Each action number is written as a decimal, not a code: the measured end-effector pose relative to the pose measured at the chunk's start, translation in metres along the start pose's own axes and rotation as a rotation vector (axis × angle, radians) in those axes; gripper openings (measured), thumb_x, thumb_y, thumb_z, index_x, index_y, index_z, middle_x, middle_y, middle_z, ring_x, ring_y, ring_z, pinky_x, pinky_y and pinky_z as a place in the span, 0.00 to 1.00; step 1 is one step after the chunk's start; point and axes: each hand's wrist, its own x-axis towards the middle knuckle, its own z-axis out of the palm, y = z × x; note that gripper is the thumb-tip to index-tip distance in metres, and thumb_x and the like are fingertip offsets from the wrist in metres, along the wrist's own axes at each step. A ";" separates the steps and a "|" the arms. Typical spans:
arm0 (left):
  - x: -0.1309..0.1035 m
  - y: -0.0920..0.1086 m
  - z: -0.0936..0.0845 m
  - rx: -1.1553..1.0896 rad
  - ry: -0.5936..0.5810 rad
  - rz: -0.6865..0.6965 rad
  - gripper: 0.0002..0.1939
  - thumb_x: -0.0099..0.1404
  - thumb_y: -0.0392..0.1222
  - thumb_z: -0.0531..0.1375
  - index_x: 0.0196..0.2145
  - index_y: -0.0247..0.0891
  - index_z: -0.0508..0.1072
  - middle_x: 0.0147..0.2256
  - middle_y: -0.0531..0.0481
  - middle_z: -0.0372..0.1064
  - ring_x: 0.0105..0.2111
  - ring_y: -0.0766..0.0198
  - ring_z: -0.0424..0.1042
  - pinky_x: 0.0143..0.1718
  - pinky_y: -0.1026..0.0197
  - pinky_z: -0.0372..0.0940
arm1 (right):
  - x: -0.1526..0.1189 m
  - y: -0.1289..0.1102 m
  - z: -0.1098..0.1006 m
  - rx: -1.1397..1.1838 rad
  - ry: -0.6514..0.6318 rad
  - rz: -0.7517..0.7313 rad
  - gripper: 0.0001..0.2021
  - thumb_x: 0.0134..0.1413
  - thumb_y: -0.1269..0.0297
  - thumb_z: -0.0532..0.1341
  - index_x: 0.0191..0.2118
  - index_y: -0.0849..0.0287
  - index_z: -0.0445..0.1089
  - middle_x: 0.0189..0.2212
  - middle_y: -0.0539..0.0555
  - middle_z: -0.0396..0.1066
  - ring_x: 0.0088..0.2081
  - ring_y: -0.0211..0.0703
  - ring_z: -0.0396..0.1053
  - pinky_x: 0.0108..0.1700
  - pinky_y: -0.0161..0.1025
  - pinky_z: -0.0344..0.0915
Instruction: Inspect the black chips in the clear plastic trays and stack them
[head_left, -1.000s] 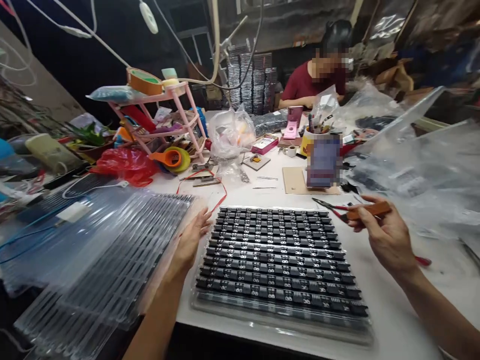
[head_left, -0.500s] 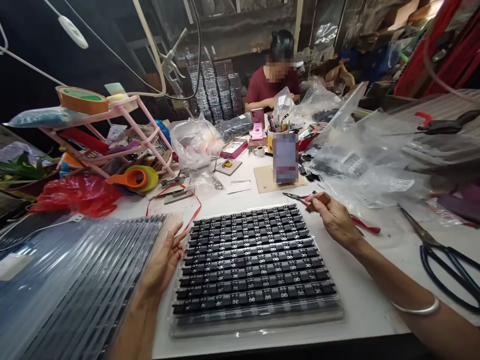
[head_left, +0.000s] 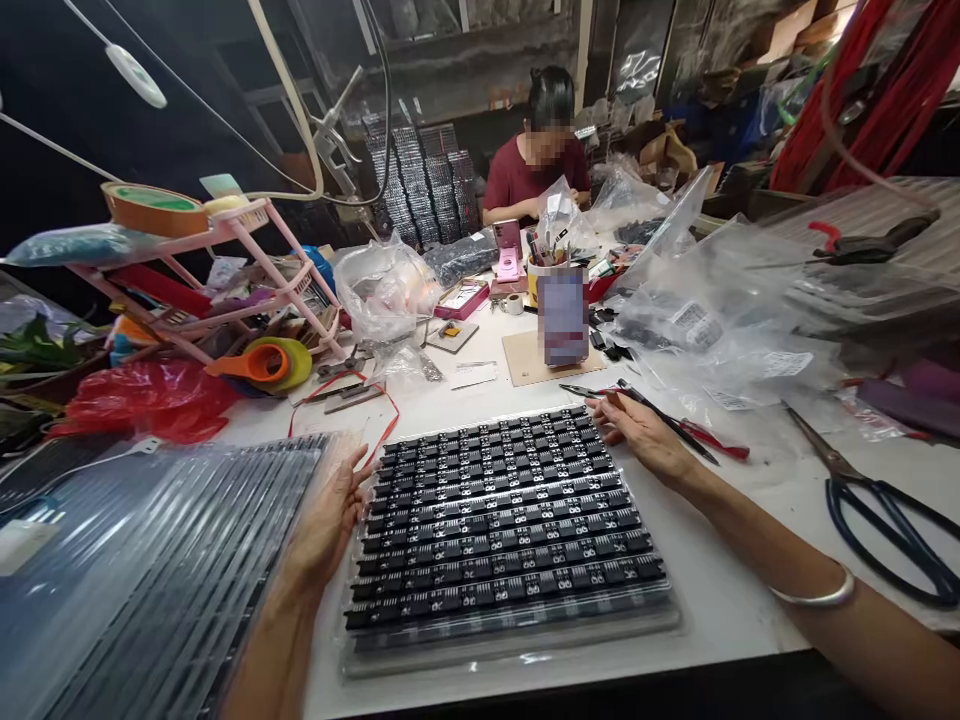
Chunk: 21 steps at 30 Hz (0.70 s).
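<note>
A clear plastic tray (head_left: 517,655) lies in front of me, filled with rows of small black connector-like parts (head_left: 502,520) with metal pins. My left hand (head_left: 334,515) is at the tray's left edge, its fingers loosely bent and apart. At the far right corner is my right hand (head_left: 641,435), fingers stretched toward the tray rim. A small brown patch shows by its fingertips; I cannot tell whether it is a held piece. Just beyond lie pliers (head_left: 581,392) with red handles, partly hidden behind the hand.
Stacked clear trays (head_left: 172,560) fill the left side. Large scissors (head_left: 862,490) lie at right, near plastic bags (head_left: 697,325). A phone (head_left: 563,318) stands on a beige board (head_left: 521,358). A pink rack (head_left: 247,245) is at back left; a co-worker (head_left: 536,165) sits opposite.
My right hand has moved left and down from above the pliers to the tray's far right corner, its fingers opening out. My left hand stays at the left edge. The view has shifted slightly.
</note>
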 end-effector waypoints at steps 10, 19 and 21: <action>0.008 0.001 0.002 0.110 -0.046 0.040 0.26 0.63 0.58 0.57 0.52 0.39 0.70 0.48 0.44 0.67 0.18 0.79 0.59 0.13 0.73 0.55 | 0.007 0.011 -0.007 0.093 0.003 0.061 0.22 0.53 0.43 0.56 0.37 0.60 0.68 0.40 0.60 0.69 0.36 0.41 0.67 0.31 0.35 0.66; 0.005 -0.005 -0.005 0.011 -0.030 0.015 0.30 0.54 0.60 0.64 0.48 0.37 0.72 0.39 0.50 0.68 0.21 0.76 0.61 0.17 0.73 0.59 | 0.003 0.006 -0.007 -0.075 0.038 0.037 0.20 0.57 0.44 0.53 0.39 0.58 0.67 0.40 0.58 0.71 0.30 0.40 0.67 0.23 0.35 0.63; 0.003 -0.004 -0.005 0.008 -0.025 0.007 0.30 0.53 0.60 0.65 0.48 0.37 0.72 0.40 0.50 0.68 0.22 0.75 0.61 0.19 0.73 0.61 | 0.001 0.001 -0.007 -0.123 0.041 0.014 0.18 0.58 0.46 0.53 0.37 0.58 0.67 0.40 0.57 0.71 0.24 0.35 0.65 0.25 0.36 0.63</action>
